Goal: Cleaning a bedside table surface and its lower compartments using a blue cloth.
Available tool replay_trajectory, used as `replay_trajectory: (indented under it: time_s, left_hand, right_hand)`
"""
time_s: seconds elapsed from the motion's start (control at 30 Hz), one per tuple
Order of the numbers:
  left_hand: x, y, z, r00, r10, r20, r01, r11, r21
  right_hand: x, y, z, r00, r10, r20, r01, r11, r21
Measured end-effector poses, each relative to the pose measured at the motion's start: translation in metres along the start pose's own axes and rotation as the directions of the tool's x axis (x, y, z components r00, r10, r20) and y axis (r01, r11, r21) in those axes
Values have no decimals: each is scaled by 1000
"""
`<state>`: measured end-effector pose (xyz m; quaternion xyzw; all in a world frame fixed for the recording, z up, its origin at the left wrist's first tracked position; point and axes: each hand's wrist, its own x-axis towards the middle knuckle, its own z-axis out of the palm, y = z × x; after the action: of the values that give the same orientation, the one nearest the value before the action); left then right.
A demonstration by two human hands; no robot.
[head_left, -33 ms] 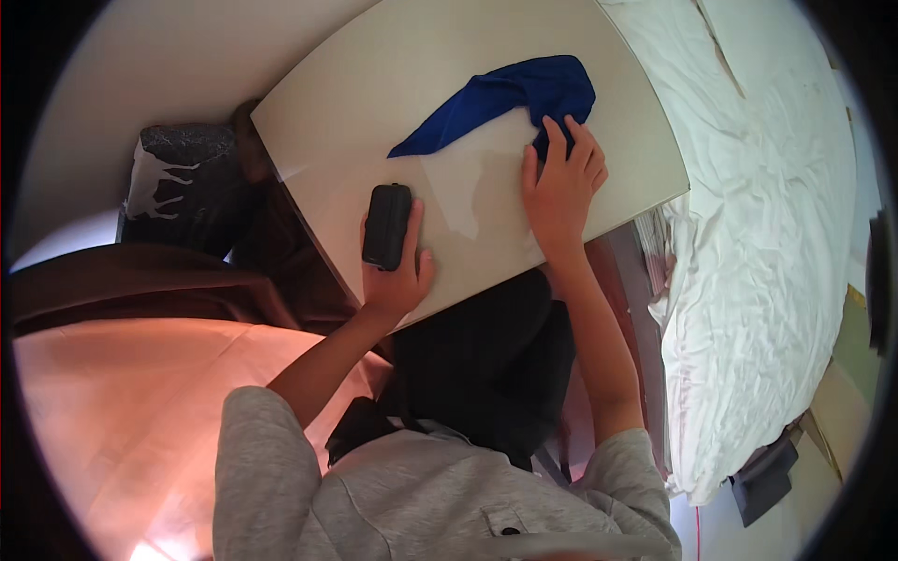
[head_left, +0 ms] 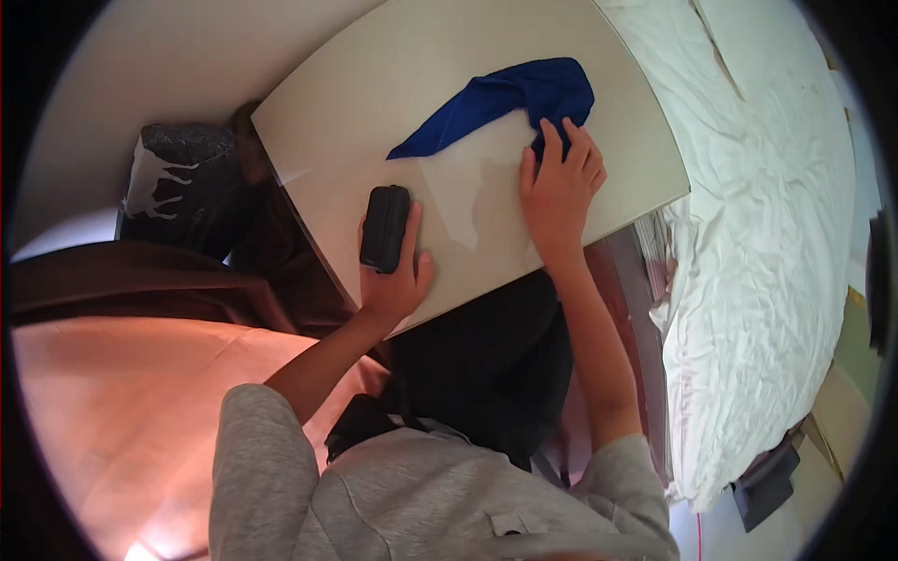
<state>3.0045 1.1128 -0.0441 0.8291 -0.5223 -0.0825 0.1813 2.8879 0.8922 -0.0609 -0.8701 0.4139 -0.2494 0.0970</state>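
A dark blue cloth (head_left: 557, 84) lies in a bent strip on a pale table (head_left: 393, 84), its pointed end to the left. My right hand (head_left: 558, 192) rests at the cloth's right end, fingers spread, the fingertips over its near edge. To the left, my left hand (head_left: 396, 290) lies on the table with the thumb apart and the index finger stretched out. A black, box-shaped object with rounded corners (head_left: 384, 227) sits over its other fingers and mostly hides them. I cannot tell whether it is strapped on.
Rumpled white bedding (head_left: 758, 252) runs along the table's right side. Beyond the left edge stand a dark bag with a pale print (head_left: 178, 182) and brown fabric (head_left: 140, 285). An orange-pink sheet (head_left: 122, 402) spreads at the lower left. My legs are below the table's near edge.
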Motion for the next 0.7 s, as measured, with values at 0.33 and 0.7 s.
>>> replay_trajectory:
  time_s: [0.33,0.7]
  left_hand:
    - [-21,-5,14,989,66,-133,-69,997,-20]
    - [-50,-2,2,931,78,-357,-179,949,-259]
  right_hand:
    - [-23,4,9,979,-110,-171,103,994,-48]
    - [-42,-8,5,967,-75,-246,80,997,12]
